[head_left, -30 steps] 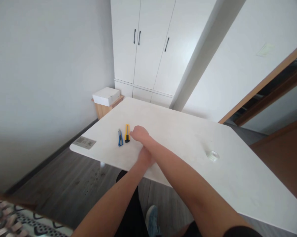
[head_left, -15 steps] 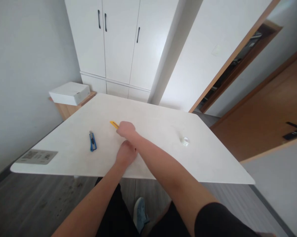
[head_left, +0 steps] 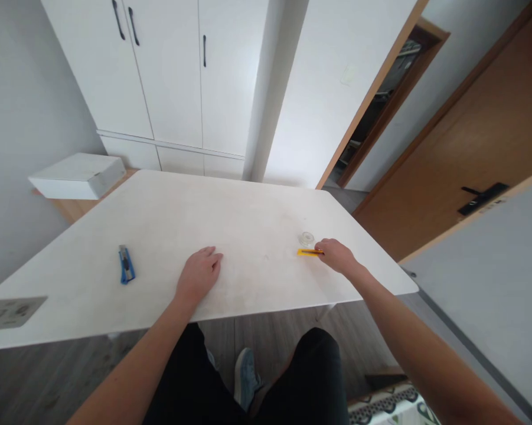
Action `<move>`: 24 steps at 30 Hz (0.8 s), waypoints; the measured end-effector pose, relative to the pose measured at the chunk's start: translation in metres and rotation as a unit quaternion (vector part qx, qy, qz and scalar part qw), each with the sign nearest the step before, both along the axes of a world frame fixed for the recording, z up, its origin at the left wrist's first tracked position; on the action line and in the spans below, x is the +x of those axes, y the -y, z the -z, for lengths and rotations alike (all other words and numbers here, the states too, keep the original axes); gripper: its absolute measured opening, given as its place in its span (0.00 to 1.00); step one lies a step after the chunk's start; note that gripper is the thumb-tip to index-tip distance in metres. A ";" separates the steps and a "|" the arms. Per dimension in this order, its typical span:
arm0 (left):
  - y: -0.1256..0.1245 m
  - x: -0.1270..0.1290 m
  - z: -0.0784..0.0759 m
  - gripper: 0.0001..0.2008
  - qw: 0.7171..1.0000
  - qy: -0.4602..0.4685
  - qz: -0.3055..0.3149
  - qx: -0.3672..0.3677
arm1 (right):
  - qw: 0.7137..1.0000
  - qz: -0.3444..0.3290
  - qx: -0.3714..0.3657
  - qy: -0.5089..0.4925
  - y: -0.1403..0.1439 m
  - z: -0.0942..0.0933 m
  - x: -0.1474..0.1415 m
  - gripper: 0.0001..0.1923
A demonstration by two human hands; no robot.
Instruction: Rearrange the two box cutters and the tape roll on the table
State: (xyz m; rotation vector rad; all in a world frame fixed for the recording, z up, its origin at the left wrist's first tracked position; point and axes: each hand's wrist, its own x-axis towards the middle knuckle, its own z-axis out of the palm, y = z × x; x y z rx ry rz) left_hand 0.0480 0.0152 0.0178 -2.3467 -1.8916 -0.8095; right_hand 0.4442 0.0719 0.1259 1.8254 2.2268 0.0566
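On the right half of the white table point(head_left: 243, 230), my right hand point(head_left: 335, 255) is closed around one end of a yellow utility knife point(head_left: 309, 252). The knife lies level, pointing left, just in front of a roll of clear tape point(head_left: 307, 238). My left hand point(head_left: 199, 271) rests palm down near the table's front edge, fingers loosely stretched out and holding nothing. To its left lies a blue utility knife point(head_left: 126, 264), apart from both hands.
A printed label point(head_left: 13, 312) is stuck to the table's front left corner. A white box point(head_left: 77, 175) stands on a wooden surface beyond the left edge. White cabinets point(head_left: 172, 71) line the back, and a wooden door point(head_left: 460, 130) is at right.
My right hand has carried the yellow utility knife from left of centre to the right, beside the tape roll. My left hand stays on the table. The view has turned right.
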 end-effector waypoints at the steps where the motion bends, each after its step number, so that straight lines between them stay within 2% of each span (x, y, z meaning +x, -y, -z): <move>1: 0.001 0.000 -0.001 0.19 1.000 0.000 0.003 0.002 | 1.000 0.000 0.007 -0.005 0.002 0.002 0.005 0.15; 9: 0.001 -0.001 -0.003 0.21 1.000 0.008 0.007 0.006 | 0.999 0.021 0.023 -0.034 -0.002 0.017 0.006 0.17; 16: 0.001 -0.002 -0.002 0.21 1.000 -0.003 0.012 0.006 | 0.999 0.019 0.005 -0.046 -0.003 0.028 0.011 0.17; 20: 0.000 -0.002 -0.001 0.20 1.000 0.011 0.010 0.004 | 0.998 0.030 0.020 -0.045 0.005 0.023 0.008 0.20; 24: 0.000 -0.001 -0.001 0.19 1.000 0.011 0.001 -0.001 | 0.996 0.014 0.046 -0.078 0.012 0.010 -0.028 0.15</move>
